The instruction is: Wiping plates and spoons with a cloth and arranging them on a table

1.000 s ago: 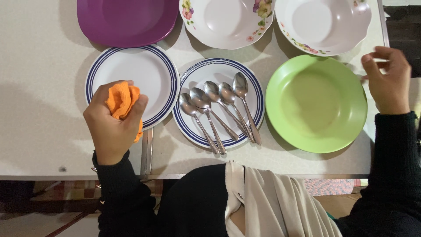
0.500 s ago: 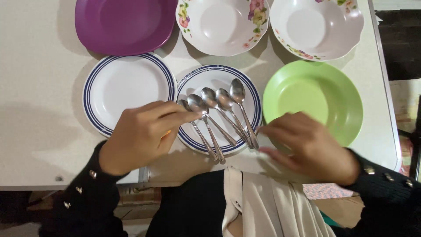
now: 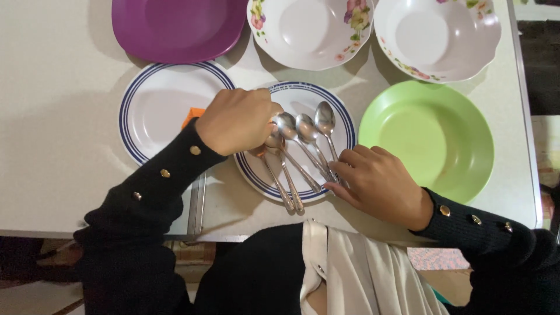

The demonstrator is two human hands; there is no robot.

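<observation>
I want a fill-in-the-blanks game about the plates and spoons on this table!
1. The spoons lie on a white plate with a ____ rim.
2. The left hand holds a cloth coloured ____.
3. The right hand touches the spoon handles, next to the empty ____ plate.
4. At the top left sits a ____ plate.

Missing words: blue; orange; green; purple
</observation>
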